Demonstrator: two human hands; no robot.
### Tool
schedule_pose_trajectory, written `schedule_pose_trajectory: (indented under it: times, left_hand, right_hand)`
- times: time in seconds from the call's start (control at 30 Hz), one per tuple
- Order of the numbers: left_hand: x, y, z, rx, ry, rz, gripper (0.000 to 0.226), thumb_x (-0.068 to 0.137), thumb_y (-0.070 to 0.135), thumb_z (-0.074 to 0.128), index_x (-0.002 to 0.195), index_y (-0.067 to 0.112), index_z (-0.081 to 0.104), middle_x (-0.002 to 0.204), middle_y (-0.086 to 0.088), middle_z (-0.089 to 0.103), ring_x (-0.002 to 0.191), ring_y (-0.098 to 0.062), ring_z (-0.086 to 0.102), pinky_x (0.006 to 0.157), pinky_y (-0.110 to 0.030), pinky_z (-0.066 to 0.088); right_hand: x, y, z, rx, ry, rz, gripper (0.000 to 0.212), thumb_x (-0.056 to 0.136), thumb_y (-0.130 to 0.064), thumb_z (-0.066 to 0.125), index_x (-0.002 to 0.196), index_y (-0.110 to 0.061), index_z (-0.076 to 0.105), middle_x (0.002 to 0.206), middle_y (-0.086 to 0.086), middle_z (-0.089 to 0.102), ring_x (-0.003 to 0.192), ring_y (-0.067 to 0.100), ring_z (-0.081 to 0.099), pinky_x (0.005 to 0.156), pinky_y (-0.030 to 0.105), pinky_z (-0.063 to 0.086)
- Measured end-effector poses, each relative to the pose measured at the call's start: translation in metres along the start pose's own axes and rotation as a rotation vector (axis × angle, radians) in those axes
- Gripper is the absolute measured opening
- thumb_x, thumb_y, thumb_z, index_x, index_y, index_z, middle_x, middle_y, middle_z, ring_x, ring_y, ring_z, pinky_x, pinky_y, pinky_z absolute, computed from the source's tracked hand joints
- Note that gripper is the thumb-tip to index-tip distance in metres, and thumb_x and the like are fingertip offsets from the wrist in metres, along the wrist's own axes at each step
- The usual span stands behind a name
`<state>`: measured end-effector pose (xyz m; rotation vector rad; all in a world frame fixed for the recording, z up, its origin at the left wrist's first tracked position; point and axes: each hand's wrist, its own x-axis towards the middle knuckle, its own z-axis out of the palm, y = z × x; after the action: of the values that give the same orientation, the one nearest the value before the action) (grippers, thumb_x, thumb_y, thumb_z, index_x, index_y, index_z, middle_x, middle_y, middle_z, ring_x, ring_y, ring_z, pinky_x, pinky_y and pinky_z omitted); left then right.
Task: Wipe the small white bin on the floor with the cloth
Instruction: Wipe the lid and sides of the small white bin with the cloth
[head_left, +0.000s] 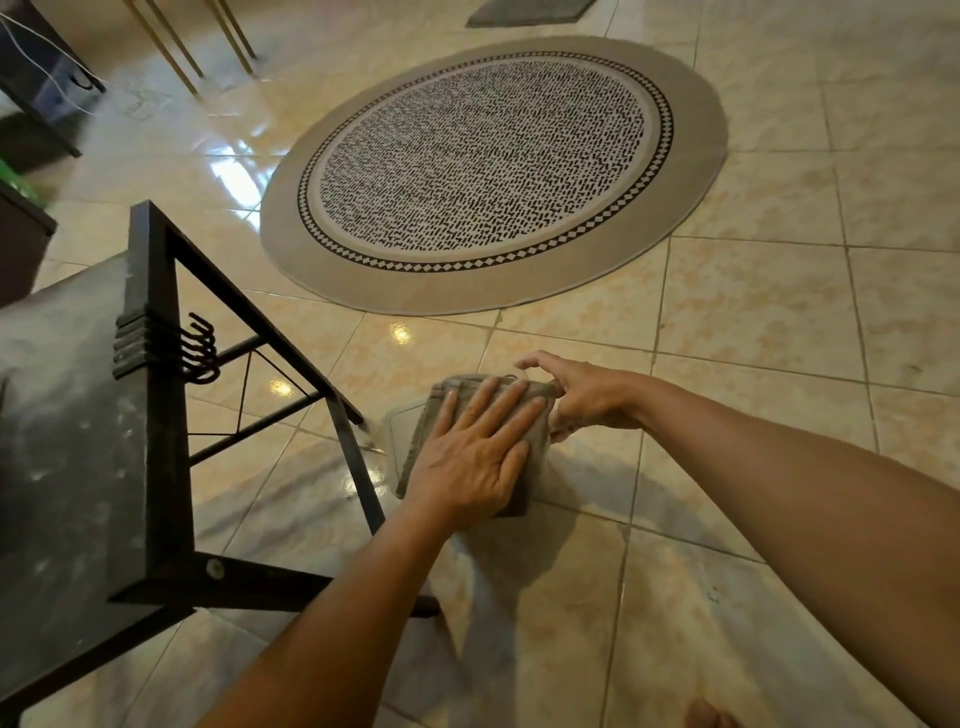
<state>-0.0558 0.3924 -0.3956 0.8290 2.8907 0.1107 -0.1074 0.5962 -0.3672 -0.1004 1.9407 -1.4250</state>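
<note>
1. My left hand (470, 457) lies flat, palm down and fingers spread, pressing the grey cloth (530, 421) onto the top of the small white bin (397, 431). The fingers are extended, not curled around anything.
2. My right hand (582, 395) grips the bin at its far right edge. The fingers are bent over the rim beside the cloth; whether they also pinch the cloth cannot be determined.
3. The cloth is folded and covers most of the bin's top. Only a pale strip of the bin shows at the left of the cloth.
4. The bin stands on the tiled floor (753, 322), just beside the leg of a black metal table frame (156, 415) on my left.
5. A set of black hooks (200, 353) hangs on the frame's upright.
6. A round patterned rug (493, 171) lies on the floor beyond the bin, apart from it.
7. Both my forearms are bare and reach in from the lower edge of the view.
</note>
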Motion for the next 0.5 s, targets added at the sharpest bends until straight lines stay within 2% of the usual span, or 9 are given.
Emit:
schedule_pose_trajectory:
  times: [0.07, 0.1, 0.2, 0.23, 0.3, 0.33, 0.43, 0.5]
  left_hand:
    - [0.003, -0.001, -0.001, -0.034, 0.054, -0.268, 0.06, 0.101, 0.051, 0.007, 0.156, 0.037, -0.012, 0.165, 0.006, -0.019, 0.151, -0.019, -0.023, 0.122, -0.053, -0.012]
    - [0.005, 0.003, 0.0, -0.062, 0.07, -0.335, 0.061, 0.101, 0.05, 0.007, 0.157, 0.036, -0.012, 0.165, 0.006, -0.02, 0.151, -0.021, -0.023, 0.121, -0.054, -0.012]
    - [0.007, 0.019, 0.004, -0.083, 0.072, -0.209, 0.062, 0.1, 0.052, 0.008, 0.157, 0.035, -0.012, 0.165, 0.005, -0.02, 0.151, -0.022, -0.023, 0.121, -0.057, -0.008]
    - [0.01, 0.019, 0.004, -0.106, 0.075, -0.253, 0.063, 0.1, 0.052, 0.008, 0.157, 0.035, -0.012, 0.166, 0.004, -0.019, 0.151, -0.022, -0.022, 0.121, -0.057, -0.007]
    - [0.019, 0.016, 0.003, -0.169, 0.092, -0.493, 0.066, 0.099, 0.052, 0.007, 0.158, 0.032, -0.013, 0.167, 0.001, -0.016, 0.152, -0.025, -0.02, 0.121, -0.059, -0.007]
    - [0.021, 0.018, 0.002, -0.175, 0.086, -0.535, 0.067, 0.098, 0.052, 0.007, 0.158, 0.03, -0.013, 0.167, 0.001, -0.016, 0.152, -0.026, -0.019, 0.12, -0.059, -0.007]
    - [0.021, 0.028, 0.005, -0.145, 0.078, -0.322, 0.064, 0.101, 0.05, 0.012, 0.158, 0.031, -0.012, 0.166, 0.003, -0.017, 0.152, -0.023, -0.021, 0.121, -0.058, -0.007]
    - [0.024, 0.02, 0.002, -0.178, 0.086, -0.424, 0.065, 0.101, 0.051, 0.012, 0.159, 0.031, -0.011, 0.168, 0.003, -0.014, 0.152, -0.022, -0.019, 0.121, -0.057, -0.008]
  right_hand:
    - [0.001, 0.0, 0.001, 0.006, 0.011, -0.003, 0.085, 0.083, 0.021, 0.057, 0.148, -0.028, 0.03, 0.081, 0.01, 0.053, 0.073, 0.019, 0.06, 0.065, 0.03, 0.057]
    - [0.001, 0.0, 0.001, 0.002, 0.016, -0.003, 0.085, 0.083, 0.021, 0.057, 0.148, -0.028, 0.03, 0.077, 0.01, 0.051, 0.07, 0.019, 0.059, 0.064, 0.03, 0.056]
    - [0.001, -0.001, 0.002, -0.007, 0.006, -0.013, 0.084, 0.082, 0.022, 0.055, 0.147, -0.026, 0.032, 0.084, 0.014, 0.055, 0.074, 0.021, 0.061, 0.066, 0.032, 0.058]
    - [0.001, -0.001, 0.002, -0.002, 0.007, -0.012, 0.084, 0.082, 0.022, 0.055, 0.147, -0.026, 0.031, 0.082, 0.013, 0.054, 0.073, 0.02, 0.06, 0.066, 0.032, 0.057]
    - [0.001, 0.0, 0.002, 0.004, 0.018, -0.004, 0.086, 0.083, 0.021, 0.056, 0.15, -0.026, 0.028, 0.075, 0.009, 0.049, 0.068, 0.017, 0.056, 0.065, 0.031, 0.056]
    - [0.001, 0.0, 0.001, 0.004, 0.019, -0.004, 0.086, 0.084, 0.021, 0.055, 0.15, -0.026, 0.027, 0.074, 0.009, 0.049, 0.068, 0.017, 0.056, 0.065, 0.031, 0.056]
    - [0.001, 0.001, 0.002, 0.001, 0.012, -0.014, 0.086, 0.083, 0.022, 0.052, 0.152, -0.023, 0.026, 0.08, 0.011, 0.055, 0.069, 0.018, 0.059, 0.064, 0.03, 0.056]
    - [0.001, 0.0, 0.002, 0.0, 0.028, -0.009, 0.084, 0.084, 0.02, 0.054, 0.152, -0.02, 0.026, 0.076, 0.009, 0.052, 0.068, 0.017, 0.057, 0.066, 0.032, 0.057]
